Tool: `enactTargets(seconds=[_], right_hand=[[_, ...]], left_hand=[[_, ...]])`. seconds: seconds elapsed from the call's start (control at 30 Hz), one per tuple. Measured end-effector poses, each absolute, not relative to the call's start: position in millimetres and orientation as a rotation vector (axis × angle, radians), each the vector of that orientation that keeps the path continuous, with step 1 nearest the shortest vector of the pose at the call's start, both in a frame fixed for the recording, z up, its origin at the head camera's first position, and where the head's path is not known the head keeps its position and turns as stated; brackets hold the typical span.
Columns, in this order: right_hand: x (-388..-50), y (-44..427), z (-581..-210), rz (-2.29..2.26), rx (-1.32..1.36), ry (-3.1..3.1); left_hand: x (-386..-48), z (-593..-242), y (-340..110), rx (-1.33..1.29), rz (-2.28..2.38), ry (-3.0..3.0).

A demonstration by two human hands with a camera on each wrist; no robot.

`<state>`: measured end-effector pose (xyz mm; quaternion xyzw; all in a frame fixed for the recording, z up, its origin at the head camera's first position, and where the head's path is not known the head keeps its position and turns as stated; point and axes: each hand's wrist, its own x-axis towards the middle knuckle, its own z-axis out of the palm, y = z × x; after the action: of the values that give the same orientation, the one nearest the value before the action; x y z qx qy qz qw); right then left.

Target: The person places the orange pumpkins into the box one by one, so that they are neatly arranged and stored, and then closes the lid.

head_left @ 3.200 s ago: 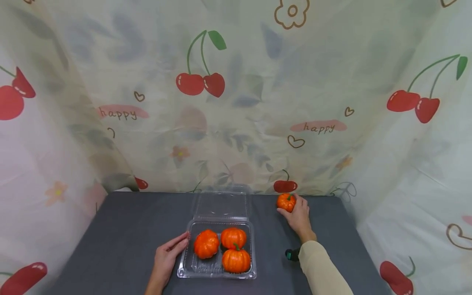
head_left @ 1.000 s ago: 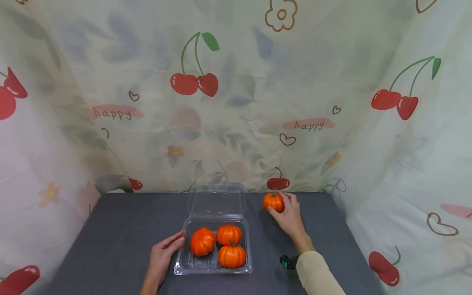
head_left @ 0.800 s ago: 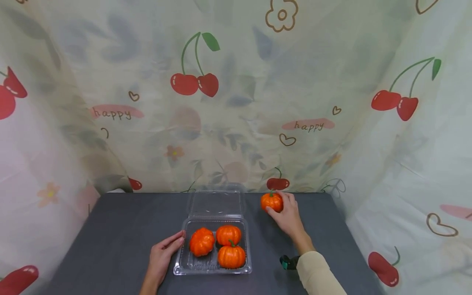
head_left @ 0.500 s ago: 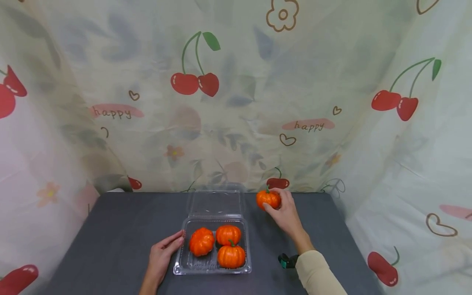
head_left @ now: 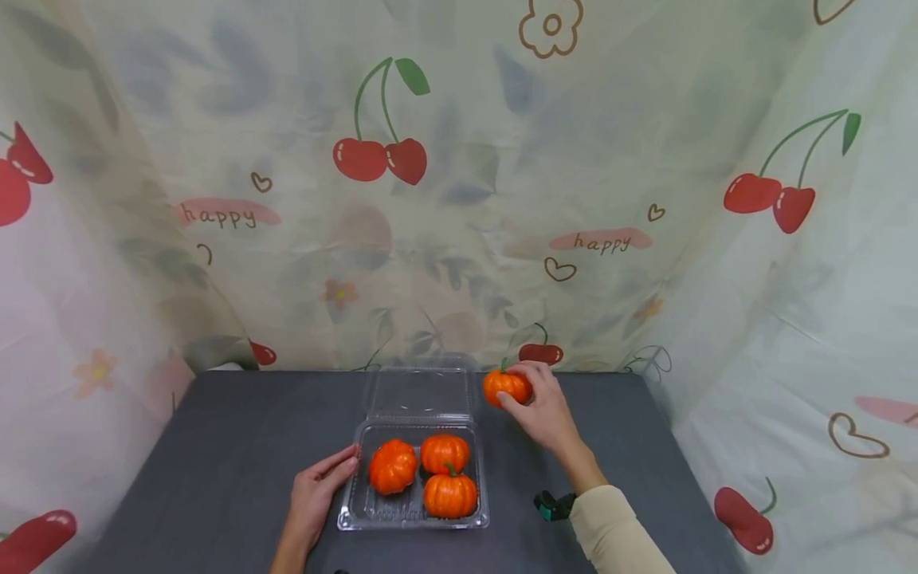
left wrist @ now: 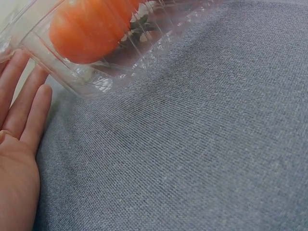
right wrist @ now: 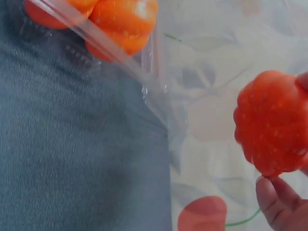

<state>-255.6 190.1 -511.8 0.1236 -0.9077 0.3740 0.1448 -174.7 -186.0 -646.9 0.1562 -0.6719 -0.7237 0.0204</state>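
My right hand [head_left: 543, 406] holds a small orange toy pumpkin [head_left: 502, 388] with a green stem, thumb in front and fingers over its far side. In the right wrist view this pumpkin [right wrist: 272, 122] shows lifted off the table, its ribbed underside towards the camera. A clear plastic clamshell box [head_left: 362, 510] stands with its lid [head_left: 419, 395] folded back. Three more orange pumpkins sit inside: one at left [head_left: 393, 466], one behind right [head_left: 445, 454], one in front right [head_left: 449, 496]. My left hand [head_left: 313, 494] touches the box's left side; the left wrist view shows straight fingers [left wrist: 34, 115] against it.
A dark grey cloth-covered table [head_left: 237, 454] lies beneath everything. Fabric printed with cherries [head_left: 380, 159] hangs behind and at both sides. A black-and-green device [head_left: 554, 505] sits at the right wrist, beside a beige sleeve [head_left: 617, 530].
The right hand has brought its pumpkin leftwards from the back right of the table, raising it, towards the lid. The left hand stays at the box, whose pumpkins have not shifted inside.
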Motion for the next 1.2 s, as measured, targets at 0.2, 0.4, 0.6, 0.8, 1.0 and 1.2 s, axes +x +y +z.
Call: enactTargets(seconds=[0.2,0.4,0.6,0.8,1.0,1.2], right_hand=[[-247.7,180.1,-503.8,1.112,0.327,-2.628],[-239.1,172.2,-497.7,1.169,0.323,-2.654],[-231.7,164.2,-497.4,1.198,0.362,-2.646],[-223.4,153.9,-499.3,1.178,0.447,-2.648],[-216.5,143.2,-502.2,1.14,0.513,-2.668],[-210.3,137.0,-503.3,1.081,0.547,-2.713]], left_hand=[[-174.7,-647.6,-187.0,0.495,-2.264,-2.085],[-175.8,-647.5,-187.5,0.503,-2.269,-2.1],[-175.3,-646.2,-186.9,0.518,-2.27,-2.106],[-176.4,-645.0,-186.9,0.523,-2.272,-2.108],[-178.2,-644.2,-187.9,0.526,-2.275,-2.105],[-177.3,-644.3,-185.7,0.535,-2.273,-2.096]])
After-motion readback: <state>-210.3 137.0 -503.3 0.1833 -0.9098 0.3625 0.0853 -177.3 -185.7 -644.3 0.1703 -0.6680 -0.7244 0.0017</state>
